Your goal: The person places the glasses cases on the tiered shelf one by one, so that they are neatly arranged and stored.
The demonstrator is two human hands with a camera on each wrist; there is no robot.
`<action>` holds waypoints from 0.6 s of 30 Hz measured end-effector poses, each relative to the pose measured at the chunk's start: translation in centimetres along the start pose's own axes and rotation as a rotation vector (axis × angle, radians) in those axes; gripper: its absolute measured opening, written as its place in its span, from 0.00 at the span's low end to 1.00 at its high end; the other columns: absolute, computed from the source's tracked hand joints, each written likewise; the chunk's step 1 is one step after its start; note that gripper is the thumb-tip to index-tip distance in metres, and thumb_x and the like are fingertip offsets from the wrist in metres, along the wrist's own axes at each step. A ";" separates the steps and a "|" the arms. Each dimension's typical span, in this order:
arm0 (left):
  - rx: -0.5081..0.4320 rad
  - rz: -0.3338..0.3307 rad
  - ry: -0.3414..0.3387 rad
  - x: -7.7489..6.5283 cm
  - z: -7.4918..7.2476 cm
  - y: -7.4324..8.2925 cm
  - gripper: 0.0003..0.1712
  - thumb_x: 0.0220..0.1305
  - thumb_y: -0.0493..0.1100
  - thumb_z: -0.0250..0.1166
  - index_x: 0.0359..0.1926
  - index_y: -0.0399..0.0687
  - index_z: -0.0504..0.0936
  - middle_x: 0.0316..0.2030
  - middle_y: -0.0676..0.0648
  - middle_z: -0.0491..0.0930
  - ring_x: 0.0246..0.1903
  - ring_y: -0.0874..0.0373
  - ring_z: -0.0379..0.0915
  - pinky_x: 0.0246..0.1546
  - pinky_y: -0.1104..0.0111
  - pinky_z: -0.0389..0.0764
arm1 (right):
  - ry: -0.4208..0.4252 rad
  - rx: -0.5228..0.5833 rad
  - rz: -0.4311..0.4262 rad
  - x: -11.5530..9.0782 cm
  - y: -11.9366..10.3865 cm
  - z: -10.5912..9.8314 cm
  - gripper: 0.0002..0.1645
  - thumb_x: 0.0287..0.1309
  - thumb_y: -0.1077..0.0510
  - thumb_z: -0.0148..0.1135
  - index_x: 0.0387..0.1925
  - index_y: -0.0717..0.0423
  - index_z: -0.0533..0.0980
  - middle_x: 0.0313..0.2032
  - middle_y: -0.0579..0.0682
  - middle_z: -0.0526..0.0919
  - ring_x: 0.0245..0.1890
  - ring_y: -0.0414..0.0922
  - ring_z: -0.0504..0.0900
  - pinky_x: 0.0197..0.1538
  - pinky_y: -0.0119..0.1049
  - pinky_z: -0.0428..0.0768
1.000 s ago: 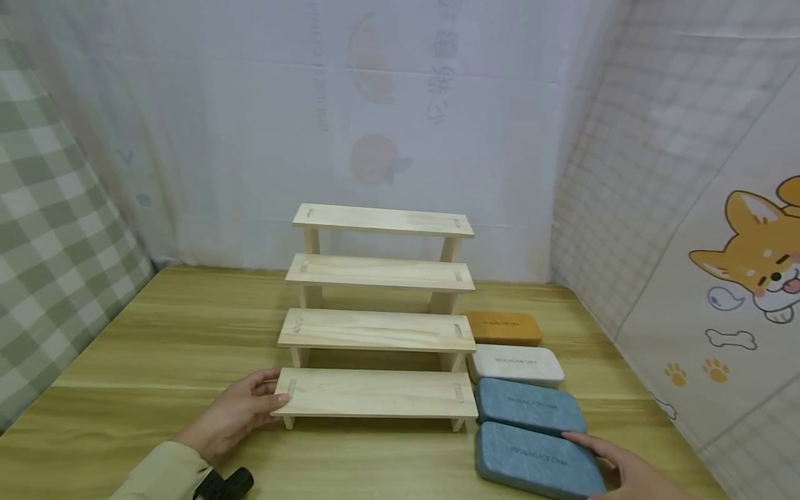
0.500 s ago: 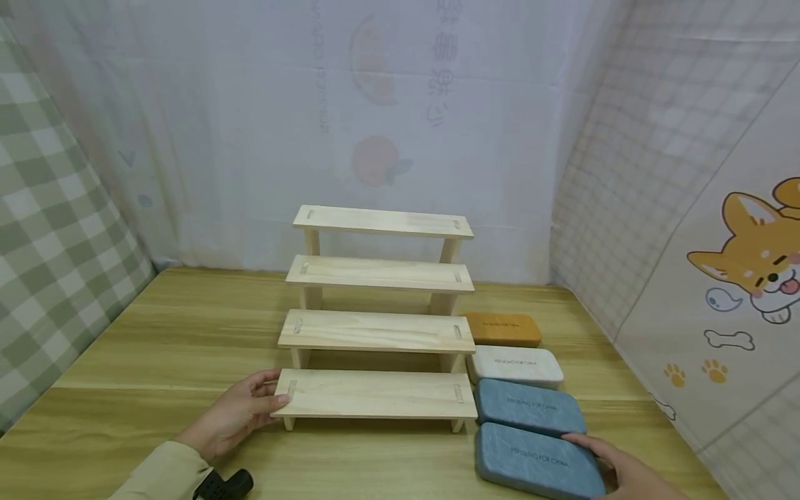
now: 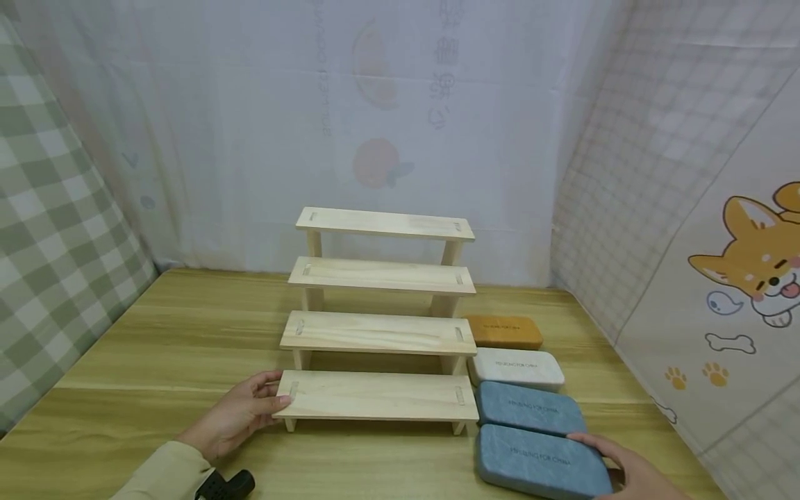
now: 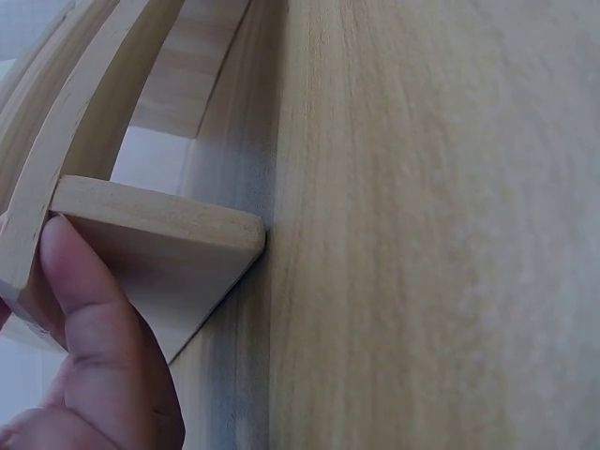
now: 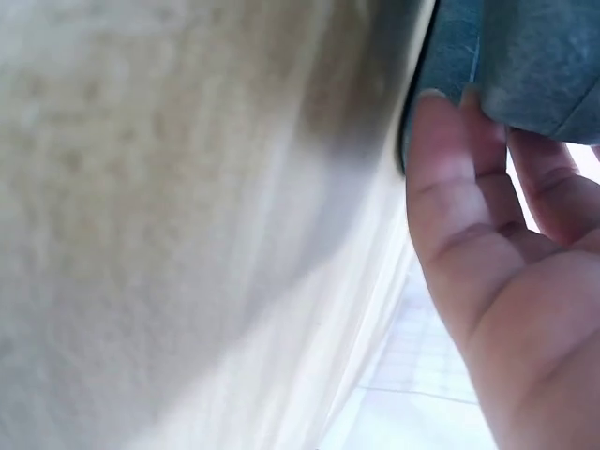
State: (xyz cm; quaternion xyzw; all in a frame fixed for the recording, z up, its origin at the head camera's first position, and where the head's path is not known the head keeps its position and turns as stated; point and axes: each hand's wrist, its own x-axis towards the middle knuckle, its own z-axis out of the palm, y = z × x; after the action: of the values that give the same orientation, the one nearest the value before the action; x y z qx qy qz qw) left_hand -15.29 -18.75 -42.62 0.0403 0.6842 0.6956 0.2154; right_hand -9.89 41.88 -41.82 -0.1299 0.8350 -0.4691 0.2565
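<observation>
A pale wooden stepped display stand point(image 3: 378, 394) with several shelves stands mid-table in the head view. My left hand point(image 3: 240, 413) grips the left end of its lowest shelf. The left wrist view shows a finger point(image 4: 89, 281) pressed against the board beside the stand's side leg point(image 4: 159, 211). At the right, the front blue glasses case point(image 3: 540, 462) lies flat, a marbled, rounded box with lettering on its lid. My right hand point(image 3: 625, 467) holds its right end, fingers along the far edge. In the right wrist view the fingers point(image 5: 441, 150) curl at the blue case's end point(image 5: 544, 66).
Behind the front case lie a second blue case point(image 3: 530, 406), a white case point(image 3: 516, 368) and an orange case point(image 3: 503, 332), in a row along the stand's right side. The wood-grain table point(image 3: 156, 333) is bounded by hanging cloths. A dark wrist device point(image 3: 225, 485) sits on the left cuff.
The right end of the front blue case has shifted slightly to the right along with my right hand. My left hand keeps its grip, and the head view has tilted a little.
</observation>
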 end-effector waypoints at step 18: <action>-0.017 0.017 -0.008 0.0 0.1 -0.2 0.46 0.68 0.39 0.60 0.70 0.22 0.39 0.53 0.39 0.71 0.43 0.58 0.75 0.44 0.63 0.76 | 0.134 -0.065 -0.188 -1.2 -3.0 -1.5 0.47 0.57 0.72 0.61 0.64 0.21 0.62 0.55 0.14 0.62 0.50 0.19 0.66 0.42 0.24 0.75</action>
State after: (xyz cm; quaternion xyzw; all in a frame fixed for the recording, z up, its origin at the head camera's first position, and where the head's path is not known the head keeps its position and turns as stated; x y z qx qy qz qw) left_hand -15.19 -18.71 -42.81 0.0470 0.6771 0.7029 0.2126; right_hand -9.81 41.93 -38.31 -0.1844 0.8493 -0.4713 0.1504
